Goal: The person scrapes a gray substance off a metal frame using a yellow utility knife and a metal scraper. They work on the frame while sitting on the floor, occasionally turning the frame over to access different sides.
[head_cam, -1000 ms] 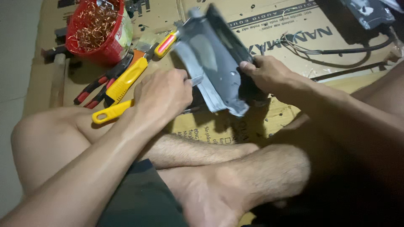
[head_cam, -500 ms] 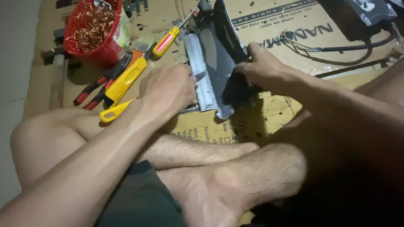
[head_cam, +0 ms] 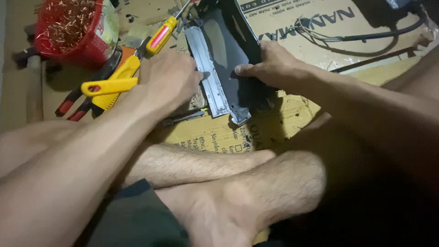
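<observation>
A grey metal casing (head_cam: 218, 64), bent like an open shell, stands on edge on flattened cardboard (head_cam: 292, 27) in front of my crossed legs. My right hand (head_cam: 270, 66) grips its dark right side, thumb on the inner face. My left hand (head_cam: 169, 77) presses against its pale left flange, fingers curled onto the edge. Both hands hold the casing between them.
A red basket (head_cam: 68, 32) of copper wire scraps stands at the upper left. Yellow-handled pliers (head_cam: 109, 84), red-handled pliers (head_cam: 68, 105) and a yellow-and-red screwdriver (head_cam: 162, 32) lie left of the casing. Black cables (head_cam: 361, 36) run across the cardboard at the upper right.
The casing has been turned from lying open and tilted to standing more on edge. Both hands shifted with it and stay on its two sides.
</observation>
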